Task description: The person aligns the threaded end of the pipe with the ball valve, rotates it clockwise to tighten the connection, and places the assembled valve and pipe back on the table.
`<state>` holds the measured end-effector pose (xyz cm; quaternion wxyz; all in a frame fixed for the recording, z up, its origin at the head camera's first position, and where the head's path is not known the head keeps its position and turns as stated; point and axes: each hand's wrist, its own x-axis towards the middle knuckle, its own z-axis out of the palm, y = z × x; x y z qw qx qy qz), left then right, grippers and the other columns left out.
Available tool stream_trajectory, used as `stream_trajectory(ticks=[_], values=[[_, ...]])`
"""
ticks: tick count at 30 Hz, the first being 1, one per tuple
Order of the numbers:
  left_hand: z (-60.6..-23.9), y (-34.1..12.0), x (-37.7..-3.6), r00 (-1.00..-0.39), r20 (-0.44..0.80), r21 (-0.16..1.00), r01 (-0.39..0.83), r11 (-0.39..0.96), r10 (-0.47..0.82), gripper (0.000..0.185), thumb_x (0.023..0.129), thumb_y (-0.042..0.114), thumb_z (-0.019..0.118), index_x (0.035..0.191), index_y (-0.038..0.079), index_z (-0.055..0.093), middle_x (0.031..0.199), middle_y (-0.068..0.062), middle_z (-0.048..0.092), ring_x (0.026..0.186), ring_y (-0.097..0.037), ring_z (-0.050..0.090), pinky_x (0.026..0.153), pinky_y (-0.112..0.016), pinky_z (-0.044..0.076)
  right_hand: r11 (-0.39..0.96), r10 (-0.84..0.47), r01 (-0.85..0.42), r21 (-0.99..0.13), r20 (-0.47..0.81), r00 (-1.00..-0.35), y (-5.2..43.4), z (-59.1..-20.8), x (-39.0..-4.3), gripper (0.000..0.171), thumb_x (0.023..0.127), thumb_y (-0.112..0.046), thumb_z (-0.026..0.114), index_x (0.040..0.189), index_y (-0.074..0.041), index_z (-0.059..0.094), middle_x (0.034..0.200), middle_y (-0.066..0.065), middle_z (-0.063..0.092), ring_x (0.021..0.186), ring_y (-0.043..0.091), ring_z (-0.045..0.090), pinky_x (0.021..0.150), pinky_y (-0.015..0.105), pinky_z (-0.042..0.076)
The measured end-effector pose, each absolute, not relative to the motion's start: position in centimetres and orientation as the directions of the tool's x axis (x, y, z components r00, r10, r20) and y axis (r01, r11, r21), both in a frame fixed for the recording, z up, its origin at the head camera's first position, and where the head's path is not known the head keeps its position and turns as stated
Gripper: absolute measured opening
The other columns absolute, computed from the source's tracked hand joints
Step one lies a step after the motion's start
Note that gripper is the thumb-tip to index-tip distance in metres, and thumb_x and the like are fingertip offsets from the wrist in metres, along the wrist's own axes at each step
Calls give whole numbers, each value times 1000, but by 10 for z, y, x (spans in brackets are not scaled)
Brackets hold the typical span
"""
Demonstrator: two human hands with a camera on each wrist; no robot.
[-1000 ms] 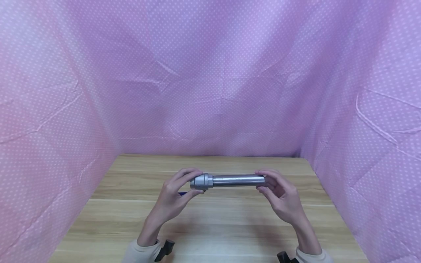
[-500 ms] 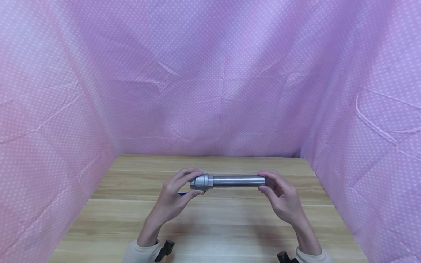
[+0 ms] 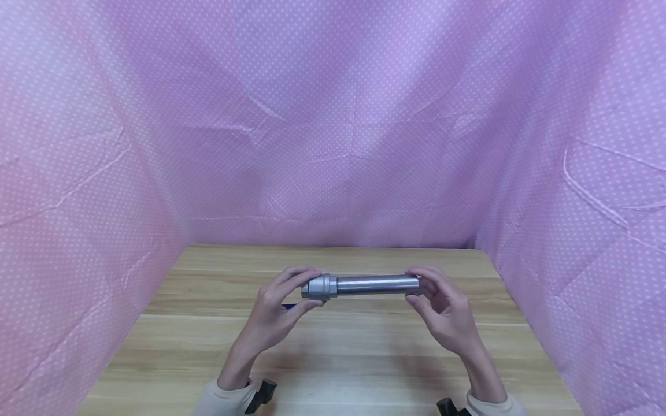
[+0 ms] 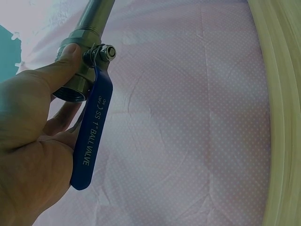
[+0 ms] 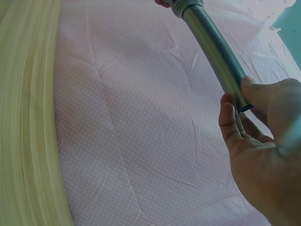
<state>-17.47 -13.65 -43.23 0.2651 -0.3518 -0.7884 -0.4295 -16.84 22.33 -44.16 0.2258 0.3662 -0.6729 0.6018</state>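
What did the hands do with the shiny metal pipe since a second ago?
Hardly anything. The right hand shifted its fingertips slightly on the end of the grey metal pipe. The left hand went on gripping the silver ball valve with the blue lever. The pipe stayed level above the wooden table.

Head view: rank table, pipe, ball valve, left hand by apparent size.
1. table
2. pipe and left hand: look alike, not ranked; the hand is nearer the camera
3. ball valve, partly covered by the fingers
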Motion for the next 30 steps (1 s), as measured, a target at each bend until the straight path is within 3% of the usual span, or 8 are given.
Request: stream_trajectory(ticks=[3,7,15,19,26,30], values=[[-433,-137,-175,-609,724,488,785,382,326,64,81,-4,97,140,8,76,136,-11,78,115,-29,81,101,-31,69,-62,-229,-780,-623,770,-596,221,-441,-170,60,83,44,61,140,25,57,137,27,65,127,16,77,103,24,67],[-433,-137,-175,-608,724,487,785,383,325,64,81,-4,97,140,10,76,136,-10,78,115,-28,81,101,-30,69,-57,-229,-792,-608,780,-583,221,-440,-171,58,83,44,60,137,25,58,136,24,67,126,15,77,101,23,67],[-432,-136,-175,-611,720,491,784,380,329,64,81,-4,97,140,10,76,136,-11,78,116,-28,81,103,-31,69,67,-219,-774,-630,747,-628,226,-444,-169,48,91,32,68,137,18,64,131,8,72,107,5,75,85,16,64],[-432,-135,-175,-606,723,489,788,375,330,64,81,-4,97,140,9,76,136,-12,78,115,-28,81,103,-32,69,123,-203,-773,-622,747,-633,226,-444,-168,50,90,32,69,137,16,67,124,1,74,97,2,72,77,13,62],[-431,-134,-174,-602,727,489,791,367,330,64,81,-6,97,140,8,76,135,-11,78,113,-27,81,100,-28,69,-39,-230,-787,-616,771,-593,223,-443,-169,59,84,42,62,140,24,58,139,20,69,123,14,77,102,22,67],[-430,-134,-174,-589,737,477,800,363,330,64,81,-6,96,140,8,76,134,-12,78,111,-27,81,99,-29,69,-40,-235,-803,-595,787,-571,222,-442,-170,58,82,44,61,136,24,60,134,24,68,120,12,77,98,20,66]])
